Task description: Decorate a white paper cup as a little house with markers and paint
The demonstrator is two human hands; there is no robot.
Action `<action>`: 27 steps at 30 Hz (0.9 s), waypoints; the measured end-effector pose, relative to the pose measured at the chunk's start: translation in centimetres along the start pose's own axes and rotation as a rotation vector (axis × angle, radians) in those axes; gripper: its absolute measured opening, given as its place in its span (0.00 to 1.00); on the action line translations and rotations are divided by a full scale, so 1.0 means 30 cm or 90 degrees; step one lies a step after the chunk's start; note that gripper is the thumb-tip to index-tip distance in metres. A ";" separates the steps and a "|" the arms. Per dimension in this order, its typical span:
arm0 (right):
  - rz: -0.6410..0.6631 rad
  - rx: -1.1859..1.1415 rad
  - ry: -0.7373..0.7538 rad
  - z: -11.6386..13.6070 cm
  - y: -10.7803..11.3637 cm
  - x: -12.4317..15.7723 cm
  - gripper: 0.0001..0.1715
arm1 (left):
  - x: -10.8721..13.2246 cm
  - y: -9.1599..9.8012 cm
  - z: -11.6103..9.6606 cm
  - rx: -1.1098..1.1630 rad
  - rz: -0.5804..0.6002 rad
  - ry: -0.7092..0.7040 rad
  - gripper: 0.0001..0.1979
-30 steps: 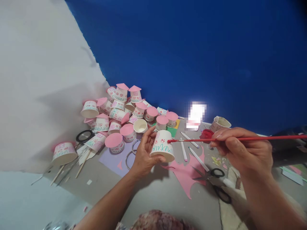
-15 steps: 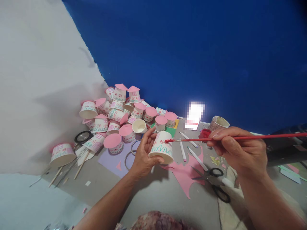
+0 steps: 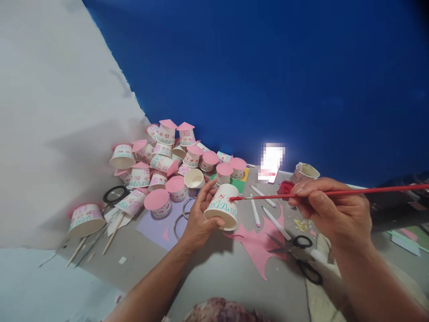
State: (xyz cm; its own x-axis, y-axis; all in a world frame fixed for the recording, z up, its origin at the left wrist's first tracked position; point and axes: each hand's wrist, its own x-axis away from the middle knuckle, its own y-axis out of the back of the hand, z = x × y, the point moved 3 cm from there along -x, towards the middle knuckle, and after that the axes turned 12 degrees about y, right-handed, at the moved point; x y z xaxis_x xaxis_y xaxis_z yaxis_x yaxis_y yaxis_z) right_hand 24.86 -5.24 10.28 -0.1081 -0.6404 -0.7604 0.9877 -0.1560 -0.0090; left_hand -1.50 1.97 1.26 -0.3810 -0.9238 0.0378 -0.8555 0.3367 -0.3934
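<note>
Your left hand (image 3: 198,222) is clasping the upturned paper cup (image 3: 222,208) above the worktop (image 3: 234,273) | your right hand (image 3: 331,211) is pinching the red brush (image 3: 268,196), its tip touching that cup's top edge

White with a green zigzag band and red dots: cup (image 3: 221,208) in the left hand (image 3: 197,223). Red all along, tip too: brush (image 3: 268,196) in the right hand (image 3: 335,214). Beyond the left hand, heap of white cups (image 3: 161,156) with pink tops, green zigzags. Between the hands, pink paper (image 3: 258,246) on grey surface (image 3: 228,273); black-handled scissors (image 3: 288,246) beneath the right hand. Lilac sheet (image 3: 150,226) left of the left hand. Deep blue backdrop (image 3: 268,67) beyond.
</note>
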 end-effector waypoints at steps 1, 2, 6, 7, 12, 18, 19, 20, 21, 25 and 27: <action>-0.004 0.000 -0.002 -0.001 0.000 0.001 0.06 | 0.000 0.000 0.002 0.003 0.001 0.000 0.59; -0.009 0.001 -0.002 -0.002 0.001 0.001 0.07 | 0.000 -0.001 0.004 0.008 0.005 0.002 0.59; -0.027 0.010 -0.004 -0.003 0.000 0.002 0.07 | -0.001 0.000 0.014 0.030 0.017 0.009 0.58; -0.027 0.012 -0.007 -0.003 -0.001 0.002 0.07 | -0.001 0.001 0.015 0.029 0.018 0.013 0.58; -0.025 0.007 -0.008 -0.002 -0.002 -0.003 0.07 | 0.002 0.002 0.015 0.005 0.010 0.015 0.60; -0.016 -0.002 -0.009 -0.005 -0.002 -0.002 0.07 | 0.001 0.003 0.020 0.012 0.013 0.022 0.60; -0.011 -0.002 -0.013 -0.007 -0.003 0.000 0.07 | 0.001 0.003 0.021 0.015 0.014 0.024 0.60; -0.011 -0.002 -0.014 -0.008 -0.004 0.001 0.07 | 0.001 0.004 0.022 0.017 0.015 0.025 0.60; -0.015 0.000 -0.016 -0.009 -0.004 0.002 0.07 | 0.001 0.004 0.023 0.020 0.015 0.026 0.60; -0.036 0.007 -0.020 -0.010 -0.002 0.004 0.07 | 0.002 0.003 0.021 0.024 0.021 0.020 0.59; -0.025 0.004 -0.017 -0.009 -0.002 0.003 0.06 | 0.002 0.001 0.019 0.022 0.023 0.019 0.60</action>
State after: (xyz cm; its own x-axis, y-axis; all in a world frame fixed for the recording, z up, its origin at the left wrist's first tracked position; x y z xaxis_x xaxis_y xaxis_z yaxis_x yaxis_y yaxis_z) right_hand 24.81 -5.08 10.03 -0.1502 -0.6539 -0.7415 0.9818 -0.1867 -0.0342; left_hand -1.35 1.84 0.71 -0.4221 -0.9051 0.0502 -0.8283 0.3626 -0.4271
